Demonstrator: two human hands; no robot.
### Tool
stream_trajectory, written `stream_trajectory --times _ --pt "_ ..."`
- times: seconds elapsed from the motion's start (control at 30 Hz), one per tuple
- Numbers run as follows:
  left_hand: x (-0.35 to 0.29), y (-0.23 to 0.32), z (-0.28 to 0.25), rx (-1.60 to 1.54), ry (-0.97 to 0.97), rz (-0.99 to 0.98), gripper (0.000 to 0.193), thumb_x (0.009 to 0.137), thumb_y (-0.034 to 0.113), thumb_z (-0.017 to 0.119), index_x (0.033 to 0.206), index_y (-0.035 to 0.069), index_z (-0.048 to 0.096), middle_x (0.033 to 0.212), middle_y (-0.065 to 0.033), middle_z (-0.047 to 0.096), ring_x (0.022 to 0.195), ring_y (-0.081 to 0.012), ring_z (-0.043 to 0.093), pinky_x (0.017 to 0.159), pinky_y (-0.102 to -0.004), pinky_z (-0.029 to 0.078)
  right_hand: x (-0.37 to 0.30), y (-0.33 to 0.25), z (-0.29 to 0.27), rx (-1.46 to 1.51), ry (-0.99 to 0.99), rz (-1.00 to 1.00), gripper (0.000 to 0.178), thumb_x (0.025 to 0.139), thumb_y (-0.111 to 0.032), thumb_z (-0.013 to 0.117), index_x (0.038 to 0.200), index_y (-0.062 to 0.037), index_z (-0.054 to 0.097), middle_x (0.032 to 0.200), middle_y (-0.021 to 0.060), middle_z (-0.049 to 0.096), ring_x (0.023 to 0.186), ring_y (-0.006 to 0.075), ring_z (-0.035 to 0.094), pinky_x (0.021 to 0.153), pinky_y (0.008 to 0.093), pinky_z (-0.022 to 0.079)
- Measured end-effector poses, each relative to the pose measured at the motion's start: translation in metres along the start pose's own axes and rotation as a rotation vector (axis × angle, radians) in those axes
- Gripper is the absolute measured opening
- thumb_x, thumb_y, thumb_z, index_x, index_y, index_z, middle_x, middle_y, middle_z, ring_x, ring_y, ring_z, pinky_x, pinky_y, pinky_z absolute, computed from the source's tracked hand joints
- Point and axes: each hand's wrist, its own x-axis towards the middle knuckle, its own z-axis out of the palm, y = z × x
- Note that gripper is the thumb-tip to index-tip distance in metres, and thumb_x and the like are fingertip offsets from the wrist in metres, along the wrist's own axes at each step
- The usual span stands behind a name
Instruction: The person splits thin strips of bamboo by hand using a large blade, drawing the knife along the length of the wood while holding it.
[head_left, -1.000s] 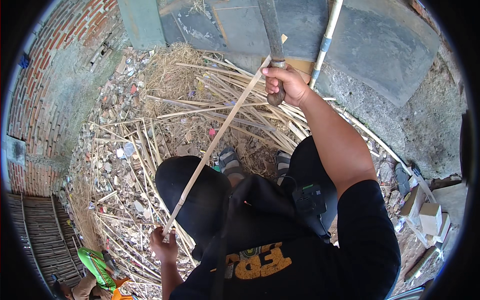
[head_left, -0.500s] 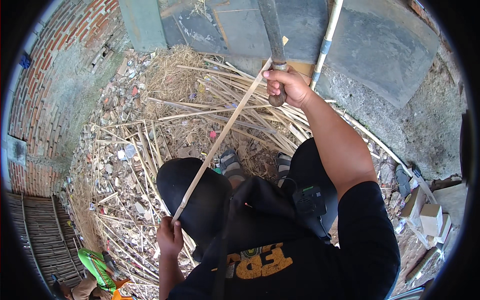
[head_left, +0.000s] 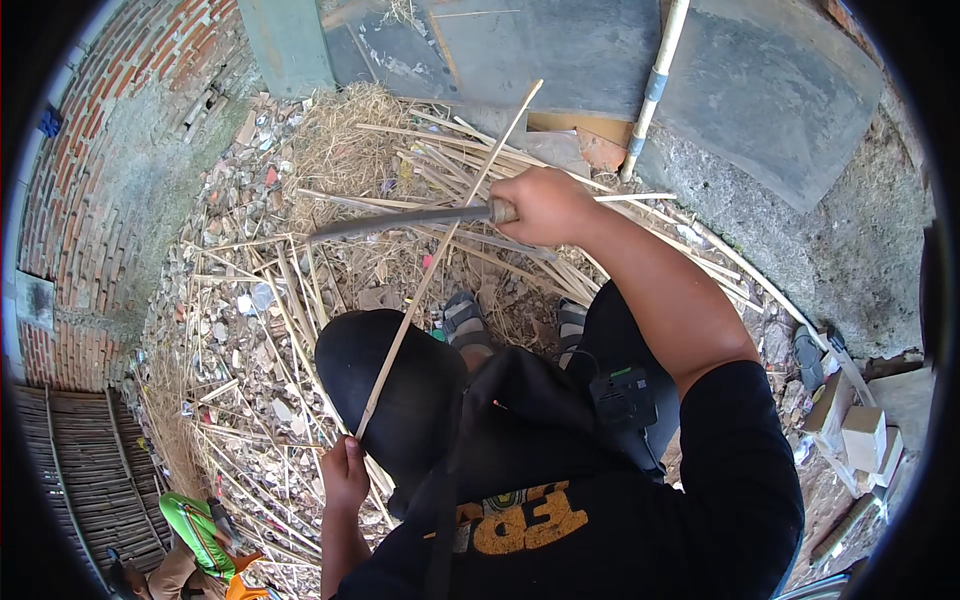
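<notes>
My left hand (head_left: pixel 345 478), low and to the left by my knee, pinches the near end of a long pale bamboo strip (head_left: pixel 408 318). The strip slants up and away to the right, its far end free above the pile. In a closed fist my right hand (head_left: pixel 545 205) grips a machete (head_left: pixel 395 221) by its wooden handle. Its dark blade points left and crosses the strip just left of the fist; whether the two touch, I cannot tell. Under them lies a loose pile of bamboo strips (head_left: pixel 560 268).
Rubble and dry straw (head_left: pixel 345 140) cover the ground around my sandalled feet (head_left: pixel 465 322). Grey panels (head_left: pixel 570 55) and a pole (head_left: pixel 655 90) stand ahead, a brick wall (head_left: pixel 95 200) at left. Another person in green (head_left: pixel 195 530) is at the lower left; light blocks (head_left: pixel 863 436) lie at right.
The machete has swung from pointing away to pointing left across the strip, my right hand moving down and left. The strip's far end has left that hand's fingers. My left hand has barely moved.
</notes>
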Motion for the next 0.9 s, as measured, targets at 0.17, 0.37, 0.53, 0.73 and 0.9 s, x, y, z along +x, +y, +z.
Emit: stream_trajectory --times 0.17,0.37,0.53,0.73,0.9 --pt "0.003 -0.005 0.005 0.074 0.015 0.017 0.049 0.107 0.04 0.043 0.078 0.001 0.052 0.059 -0.0144 0.05 0.053 -0.0263 0.05 0.054 -0.0404 0.039 0.003 0.013 -0.004 0.029 -0.023 0.037 0.032 0.076 -0.029 0.076 0.099 -0.0086 0.068 0.08 0.0178 0.068 0.082 0.0398 0.067 0.074 0.049 0.053" --pt "0.005 -0.015 -0.001 0.041 -0.049 -0.007 0.05 0.107 0.04 0.042 0.078 0.001 0.053 0.058 -0.0156 0.05 0.053 -0.0285 0.05 0.053 -0.0409 0.039 0.0 0.005 -0.006 -0.052 0.007 0.04 0.023 0.077 -0.026 0.073 0.093 -0.0111 0.067 0.083 0.0149 0.069 0.084 0.0351 0.068 0.075 0.0475 0.054" --pt "0.01 -0.012 -0.001 0.075 -0.085 0.015 0.05 0.107 0.038 0.04 0.079 -0.001 0.056 0.058 -0.0175 0.053 0.052 -0.0314 0.053 0.053 -0.0424 0.039 0.009 0.011 0.0 0.062 -0.1 0.041 0.022 0.076 -0.025 0.073 0.09 -0.0081 0.067 0.075 0.0149 0.067 0.077 0.0337 0.068 0.072 0.0467 0.054" --pt "0.008 0.0 -0.002 0.136 -0.042 0.037 0.049 0.107 0.034 0.04 0.078 -0.001 0.056 0.057 -0.0187 0.052 0.051 -0.0339 0.053 0.052 -0.0428 0.039 0.013 0.012 0.008 -0.002 -0.055 0.12 0.022 0.078 -0.023 0.069 0.098 -0.0123 0.068 0.083 0.0133 0.07 0.083 0.0312 0.07 0.077 0.0475 0.055" --pt "0.01 -0.016 0.002 0.153 -0.068 0.037 0.049 0.107 0.035 0.039 0.08 -0.001 0.056 0.06 -0.0215 0.054 0.054 -0.0407 0.055 0.053 -0.045 0.039 0.009 0.009 0.018 0.026 -0.106 0.003 0.026 0.077 -0.024 0.071 0.099 -0.0089 0.068 0.077 0.0161 0.068 0.079 0.0356 0.069 0.072 0.0466 0.054"
